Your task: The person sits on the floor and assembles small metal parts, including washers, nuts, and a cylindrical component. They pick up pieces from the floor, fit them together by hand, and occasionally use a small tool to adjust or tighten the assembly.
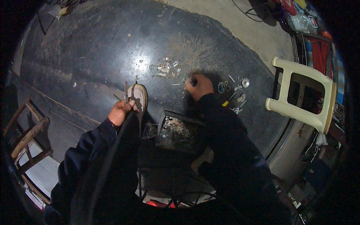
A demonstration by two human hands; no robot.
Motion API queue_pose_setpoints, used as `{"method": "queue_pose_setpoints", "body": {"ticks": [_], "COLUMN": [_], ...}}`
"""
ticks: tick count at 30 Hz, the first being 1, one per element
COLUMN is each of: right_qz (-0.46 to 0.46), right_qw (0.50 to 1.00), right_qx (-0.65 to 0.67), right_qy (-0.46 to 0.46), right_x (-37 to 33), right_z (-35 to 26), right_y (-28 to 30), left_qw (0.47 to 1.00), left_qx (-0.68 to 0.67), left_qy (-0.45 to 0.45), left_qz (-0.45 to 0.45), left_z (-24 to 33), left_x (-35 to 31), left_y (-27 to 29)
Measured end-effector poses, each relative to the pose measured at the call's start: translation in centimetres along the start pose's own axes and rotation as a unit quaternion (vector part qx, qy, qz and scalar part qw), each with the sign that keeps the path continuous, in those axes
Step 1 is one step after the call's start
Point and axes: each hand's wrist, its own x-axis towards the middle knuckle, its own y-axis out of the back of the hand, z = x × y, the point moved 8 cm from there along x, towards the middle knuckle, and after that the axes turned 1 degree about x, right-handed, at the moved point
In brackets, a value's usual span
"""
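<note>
My left hand [119,112] is closed on a thin flat metal strip [126,92], which points away from me beside my light-coloured shoe [138,95]. Over the dark floor mat, my right hand [201,86] has its fingers curled together; what they hold, if anything, is hidden. Just left of that hand lies a loose pile of small metal hardware [165,68], with washers, rings and short pieces. Between my legs sits a dark open box [164,119] full of small metal parts, partly covered by my right sleeve. A clear plastic bag [163,139] lies at its near side.
Right of my right hand lie a round metal disc [245,82], a yellow-handled tool [225,103] and several metal pieces. A cream plastic stool [309,93] lies farther right. A wooden frame [32,137] stands at the left. Cluttered shelving [318,52] lines the far right.
</note>
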Motion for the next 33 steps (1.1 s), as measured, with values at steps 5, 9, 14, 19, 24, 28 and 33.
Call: {"method": "queue_pose_setpoints", "body": {"ticks": [5,9,14,19,24,28,33], "right_qz": [-0.237,-0.305,-0.223,-0.274,-0.296,-0.246,-0.166], "right_qw": [0.965,0.938,0.969,0.873,0.813,0.714,0.644], "right_qx": [0.035,-0.080,0.094,0.400,0.473,0.559,0.589], "right_qy": [0.109,0.146,0.055,0.049,0.169,0.342,0.460], "right_x": [-6.2,-10.6,-10.6,-13.7,-20.7,-28.4,-37.8], "right_z": [-2.3,-3.6,-7.1,-16.2,-26.1,-31.9,-33.8], "right_y": [-0.1,0.2,6.0,14.0,23.0,28.9,34.8], "left_qw": [1.000,1.000,1.000,0.995,0.988,0.969,0.958], "left_qx": [-0.006,0.006,0.008,0.098,0.139,0.226,0.258], "left_qy": [-0.010,-0.007,-0.017,-0.024,-0.066,-0.100,-0.122], "left_qz": [-0.003,0.004,0.005,0.022,0.013,0.004,0.034], "left_z": [0.7,1.1,0.2,-0.8,1.2,5.8,12.4], "left_x": [-0.1,-0.4,0.2,1.3,0.7,-0.1,-2.7], "left_y": [-0.5,-0.8,-0.1,1.5,1.8,1.7,-2.0]}}
